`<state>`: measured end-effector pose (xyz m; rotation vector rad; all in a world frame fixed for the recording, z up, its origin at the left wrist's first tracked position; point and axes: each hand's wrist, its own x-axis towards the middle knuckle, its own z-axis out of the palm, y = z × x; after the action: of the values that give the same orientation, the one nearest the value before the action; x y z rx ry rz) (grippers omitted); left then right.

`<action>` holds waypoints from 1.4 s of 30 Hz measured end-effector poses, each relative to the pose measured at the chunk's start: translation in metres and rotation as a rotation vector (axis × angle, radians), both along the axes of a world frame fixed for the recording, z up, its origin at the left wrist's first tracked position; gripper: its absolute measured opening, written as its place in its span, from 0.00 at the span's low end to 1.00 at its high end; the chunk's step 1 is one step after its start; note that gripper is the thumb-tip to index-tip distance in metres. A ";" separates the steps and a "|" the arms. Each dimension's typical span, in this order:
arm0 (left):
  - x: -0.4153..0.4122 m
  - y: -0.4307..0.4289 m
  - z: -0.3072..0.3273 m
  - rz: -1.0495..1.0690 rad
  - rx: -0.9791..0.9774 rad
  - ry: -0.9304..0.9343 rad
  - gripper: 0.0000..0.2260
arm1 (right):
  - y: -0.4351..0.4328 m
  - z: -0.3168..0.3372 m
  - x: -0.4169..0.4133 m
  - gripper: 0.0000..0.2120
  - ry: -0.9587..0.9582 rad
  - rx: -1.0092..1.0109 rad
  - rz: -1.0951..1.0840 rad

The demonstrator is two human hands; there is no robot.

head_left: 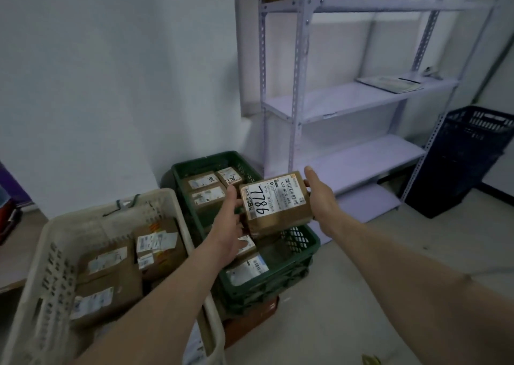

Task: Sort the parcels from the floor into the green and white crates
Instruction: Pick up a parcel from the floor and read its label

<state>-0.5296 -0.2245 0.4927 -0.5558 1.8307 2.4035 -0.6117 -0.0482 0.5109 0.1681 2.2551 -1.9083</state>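
Parcel (275,200): 1 brown cardboard box held in the air, white label facing up with 7786 handwritten on it
Hands: 2, both bare, 1 on each side of the parcel
Left hand (230,225): grips the parcel's left side, thumb on the top edge, fingers curled underneath
Right hand (319,197): clasps the parcel's right side, thumb stretched up along the far corner, fingers hidden behind the box
Parcel's place: between the 2 hands, above the green crate's right half
Green crate (267,292): 1, on the floor (375,281) by the wall (111,86); 5 labelled parcels visible inside, 3 at the far end, 2 at the near end below the left hand
White crate (50,242): 1, just left of the green crate; 3 brown parcels plainly visible inside
Dark blue crate (459,164): 1, standing at the right beside the shelving
Shelving (347,100): 1 pale metal unit, 4 shelves in view; 1 cardboard box on the top shelf, flat papers on the second
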 end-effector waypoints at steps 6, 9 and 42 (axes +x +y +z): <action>-0.064 -0.010 -0.063 -0.051 0.077 -0.220 0.25 | -0.006 -0.053 -0.062 0.34 -0.122 0.240 0.063; -0.083 -0.006 -0.088 -0.079 0.083 -0.291 0.24 | -0.006 -0.081 -0.085 0.31 -0.187 0.324 0.104; -0.130 0.056 -0.184 0.179 0.041 -0.582 0.26 | -0.001 -0.170 -0.189 0.17 -0.152 0.942 0.845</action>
<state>-0.6597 -0.1681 0.3085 -1.2970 1.5224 2.0497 -0.8005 -0.0488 0.3408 -0.4348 2.3464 -0.3682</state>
